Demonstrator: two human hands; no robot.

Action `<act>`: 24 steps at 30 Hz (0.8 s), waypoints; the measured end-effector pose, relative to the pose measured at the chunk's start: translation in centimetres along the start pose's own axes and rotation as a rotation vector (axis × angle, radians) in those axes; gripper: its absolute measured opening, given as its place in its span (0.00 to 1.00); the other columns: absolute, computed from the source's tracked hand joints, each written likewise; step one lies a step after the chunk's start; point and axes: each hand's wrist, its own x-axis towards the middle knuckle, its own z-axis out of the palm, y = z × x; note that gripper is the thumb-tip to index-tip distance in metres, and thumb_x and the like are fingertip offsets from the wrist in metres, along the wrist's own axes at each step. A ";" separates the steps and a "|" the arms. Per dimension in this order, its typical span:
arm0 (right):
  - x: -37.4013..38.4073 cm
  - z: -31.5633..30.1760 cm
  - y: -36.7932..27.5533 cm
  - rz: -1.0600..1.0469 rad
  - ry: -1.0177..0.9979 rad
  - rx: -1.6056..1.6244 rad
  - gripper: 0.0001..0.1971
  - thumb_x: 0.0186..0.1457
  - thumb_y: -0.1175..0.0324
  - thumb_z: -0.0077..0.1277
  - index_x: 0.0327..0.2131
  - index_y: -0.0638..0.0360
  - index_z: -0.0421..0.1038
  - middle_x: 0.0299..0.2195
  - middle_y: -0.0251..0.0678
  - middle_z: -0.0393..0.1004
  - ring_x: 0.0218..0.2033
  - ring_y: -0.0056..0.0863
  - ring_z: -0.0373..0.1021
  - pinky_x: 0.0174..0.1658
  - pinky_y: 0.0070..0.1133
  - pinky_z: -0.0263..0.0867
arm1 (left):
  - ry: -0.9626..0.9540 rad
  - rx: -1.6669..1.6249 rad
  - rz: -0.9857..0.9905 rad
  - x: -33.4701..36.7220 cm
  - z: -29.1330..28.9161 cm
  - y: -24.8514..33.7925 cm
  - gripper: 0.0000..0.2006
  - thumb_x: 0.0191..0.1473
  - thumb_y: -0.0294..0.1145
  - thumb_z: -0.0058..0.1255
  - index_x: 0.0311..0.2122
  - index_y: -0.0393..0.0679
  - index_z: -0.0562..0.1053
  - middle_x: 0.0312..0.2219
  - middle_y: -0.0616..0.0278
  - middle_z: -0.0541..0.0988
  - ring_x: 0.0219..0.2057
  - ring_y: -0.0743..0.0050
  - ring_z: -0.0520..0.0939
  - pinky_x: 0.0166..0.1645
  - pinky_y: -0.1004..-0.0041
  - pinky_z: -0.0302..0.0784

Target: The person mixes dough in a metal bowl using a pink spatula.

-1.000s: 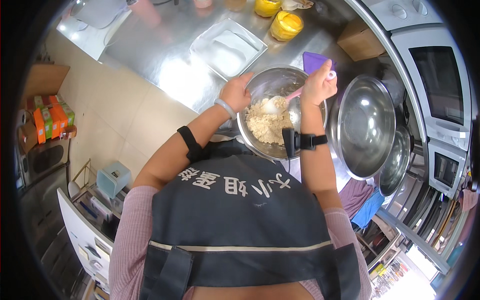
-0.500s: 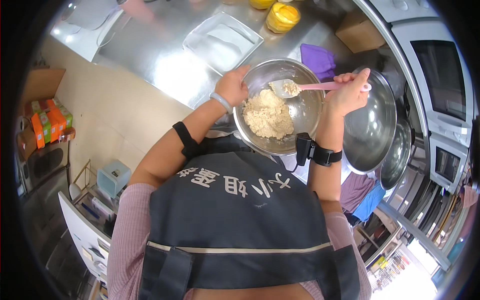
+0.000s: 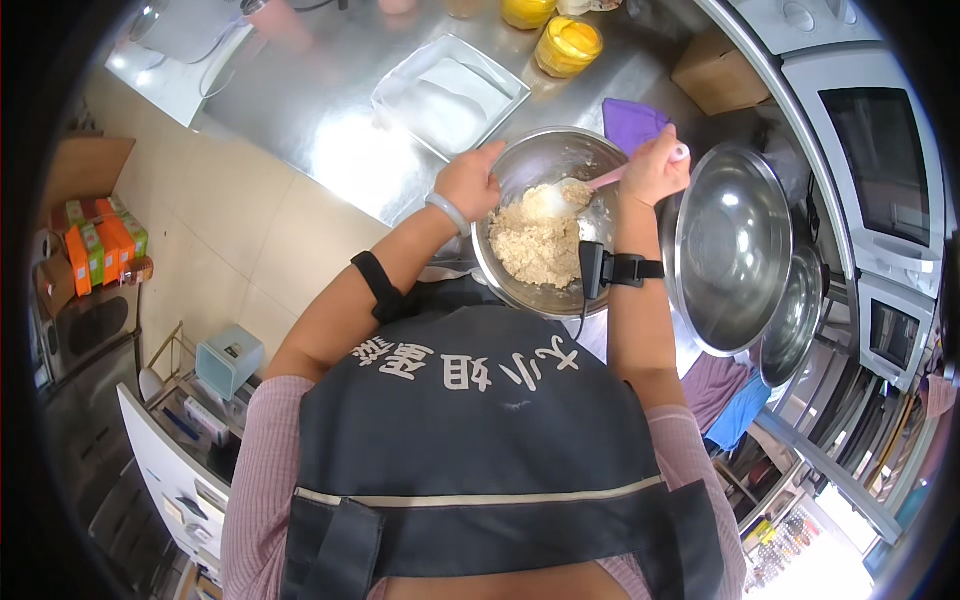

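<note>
A steel mixing bowl (image 3: pixel 510 160) holds a crumbly pale dough (image 3: pixel 530 240). My left hand (image 3: pixel 468 185) is closed on the bowl's left rim. In my right hand (image 3: pixel 655 168), over the right rim, is a spatula with a pink handle (image 3: pixel 607 178), gripped by its far end. The spatula's pale head rests against the upper right of the dough, with crumbs stuck to it. My right forearm and its black wrist strap cover part of the bowl's right side.
Right of the bowl, a large steel basin (image 3: pixel 735 250) stands close to my right arm. Behind lie a white paper-lined tray (image 3: pixel 480 70), a yellow-filled jar (image 3: pixel 568 48), a purple cloth (image 3: pixel 632 122) and a cardboard box (image 3: pixel 722 70) on the steel worktop (image 3: pixel 300 100).
My right hand has moved left, bringing the spatula's head down into the dough from above it. The left hand keeps its hold on the rim; the bowl has shifted slightly toward me.
</note>
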 end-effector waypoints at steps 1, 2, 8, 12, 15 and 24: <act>0.2 -0.2 -0.1 0.009 -0.005 0.032 0.17 0.51 0.69 0.47 0.12 0.60 0.60 0.09 0.28 0.62 0.10 0.13 0.56 0.14 0.15 0.51 | 0.007 0.005 0.013 0.0 0.1 -0.1 0.24 0.38 0.25 0.43 0.47 0.40 0.66 0.32 0.45 0.74 0.33 0.47 0.75 0.38 0.62 0.70; 0.4 -0.5 -0.3 0.018 -0.009 0.063 0.17 0.52 0.69 0.46 0.11 0.60 0.59 0.08 0.29 0.61 0.10 0.14 0.55 0.13 0.15 0.50 | 0.012 0.010 0.026 0.1 0.2 -0.2 0.24 0.38 0.25 0.43 0.47 0.41 0.66 0.32 0.46 0.74 0.33 0.48 0.75 0.38 0.62 0.70; 0.8 -1.7 -9.1 0.135 0.006 0.365 0.19 0.53 0.68 0.45 0.12 0.56 0.53 0.08 0.29 0.55 0.08 0.17 0.51 0.12 0.17 0.47 | 0.011 0.011 -0.062 -0.3 -0.7 0.4 0.23 0.38 0.24 0.42 0.46 0.40 0.67 0.31 0.45 0.74 0.33 0.48 0.75 0.38 0.62 0.71; -0.2 -2.1 -6.6 0.116 0.023 0.247 0.18 0.54 0.69 0.42 0.13 0.57 0.53 0.08 0.29 0.55 0.08 0.16 0.50 0.12 0.16 0.46 | 0.017 -0.013 -0.005 0.2 -0.4 0.0 0.23 0.39 0.24 0.42 0.46 0.41 0.66 0.30 0.45 0.74 0.32 0.48 0.75 0.37 0.62 0.70; -0.6 -2.8 -3.4 0.068 0.043 0.170 0.19 0.54 0.70 0.42 0.11 0.57 0.54 0.08 0.28 0.56 0.09 0.14 0.50 0.12 0.16 0.46 | 0.003 0.001 -0.036 0.1 -0.1 -0.1 0.24 0.39 0.24 0.42 0.47 0.42 0.66 0.31 0.45 0.74 0.33 0.48 0.75 0.38 0.62 0.70; -0.8 -2.0 -2.2 -0.073 -0.027 0.020 0.15 0.53 0.71 0.46 0.15 0.60 0.60 0.10 0.28 0.61 0.11 0.12 0.55 0.14 0.13 0.51 | 0.020 0.033 -0.011 -0.1 0.0 0.0 0.24 0.38 0.25 0.43 0.47 0.41 0.66 0.33 0.44 0.74 0.35 0.49 0.75 0.40 0.62 0.70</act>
